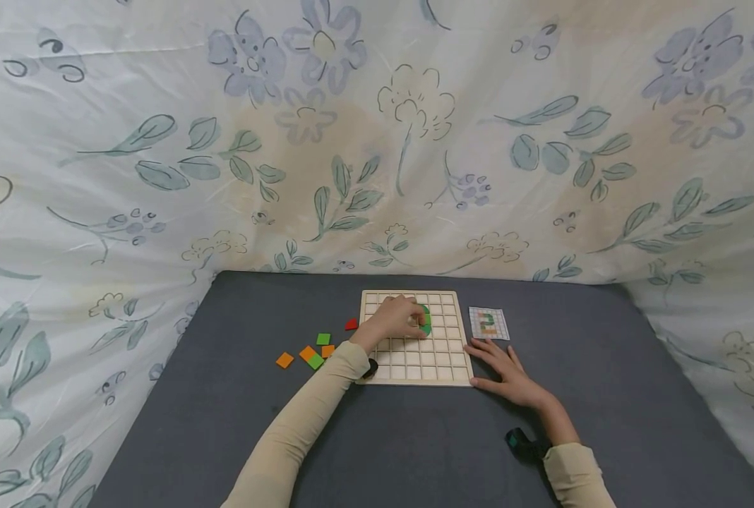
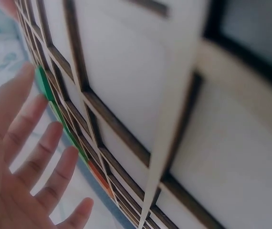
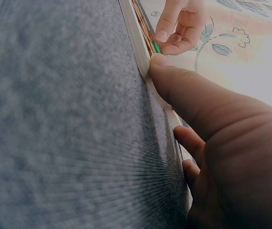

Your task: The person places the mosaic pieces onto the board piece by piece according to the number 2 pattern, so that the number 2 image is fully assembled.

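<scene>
My left hand [image 1: 391, 320] reached over the pale gridded board [image 1: 437, 358], which lay flat on the dark grey surface [image 1: 409, 444]. Its fingers were apart and only loosely bent, wrapped around nothing, with their tips up against the green pieces [image 1: 426, 322] set in the grid right of the board's middle. I could not tell which of the tips actually touched them. From my left wrist, an orange piece [image 2: 99, 176] showed in line with the green ones, just past them.

My right hand [image 1: 505, 374] rested at the board's right edge, its fingers spread wide and gripping nothing. The thumb tip touched the rim near the lower right corner, and another fingertip lay at the edge farther up.

Just beyond those fingers, right of the board, was a small card [image 1: 498, 334] printed with a green and orange figure on a grid.

On the other side, left of the board, the loose tiles lay scattered: a red one [image 1: 351, 324] close to the rim, a green one [image 1: 323, 339] farther out, an orange one [image 1: 284, 360] farthest away, and an orange and green pair [image 1: 311, 357] together, with another orange tile [image 1: 328, 351] beside my sleeve [image 1: 313, 416]. Behind everything hung a flowered cloth [image 1: 364, 141].
</scene>
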Demonstrator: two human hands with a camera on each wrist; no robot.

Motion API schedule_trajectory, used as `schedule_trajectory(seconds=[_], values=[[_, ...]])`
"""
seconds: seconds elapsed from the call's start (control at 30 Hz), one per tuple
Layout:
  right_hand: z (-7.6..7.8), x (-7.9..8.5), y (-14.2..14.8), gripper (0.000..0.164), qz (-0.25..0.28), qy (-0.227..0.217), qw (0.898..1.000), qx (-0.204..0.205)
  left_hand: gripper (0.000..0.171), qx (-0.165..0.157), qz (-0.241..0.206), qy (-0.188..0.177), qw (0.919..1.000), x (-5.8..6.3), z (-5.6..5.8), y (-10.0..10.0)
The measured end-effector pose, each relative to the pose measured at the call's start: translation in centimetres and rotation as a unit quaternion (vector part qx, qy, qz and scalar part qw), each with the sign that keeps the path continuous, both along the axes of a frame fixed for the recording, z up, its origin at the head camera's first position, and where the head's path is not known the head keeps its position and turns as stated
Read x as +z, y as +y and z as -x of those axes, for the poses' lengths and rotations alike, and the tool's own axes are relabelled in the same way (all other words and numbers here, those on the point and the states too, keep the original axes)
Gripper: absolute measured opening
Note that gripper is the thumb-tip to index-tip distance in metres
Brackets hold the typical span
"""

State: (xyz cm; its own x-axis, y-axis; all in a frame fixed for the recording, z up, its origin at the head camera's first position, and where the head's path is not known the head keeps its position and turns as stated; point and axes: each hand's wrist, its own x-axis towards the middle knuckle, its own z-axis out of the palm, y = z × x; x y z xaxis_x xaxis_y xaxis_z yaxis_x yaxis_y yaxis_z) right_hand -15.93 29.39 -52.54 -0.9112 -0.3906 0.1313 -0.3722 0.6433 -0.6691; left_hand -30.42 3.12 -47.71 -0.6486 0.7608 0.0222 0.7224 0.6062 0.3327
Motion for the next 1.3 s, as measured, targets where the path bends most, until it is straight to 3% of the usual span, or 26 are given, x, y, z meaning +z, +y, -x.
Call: schedule_trajectory(seconds=[0.67, 1.03, 1.3], values=[[0.0, -0.2, -0.1, 0.063, -0.003, 0.004, 1.000, -0.003, 0.015, 0.010, 0.043, 0.020, 0.9988, -0.2, -0.1, 0.0], [0.1, -0.2, -0.1, 0.063, -0.003, 0.004, 1.000, -0.004, 0.016, 0.017, 0.047, 0.022, 0.9985, -0.1, -0.5, -0.5], [-0.1, -0.2, 0.0, 0.064, 0.003, 0.007, 1.000, -0.002, 0.019, 0.031, 0.023, 0.011, 0.9992, 0.3, -0.6, -1.4]])
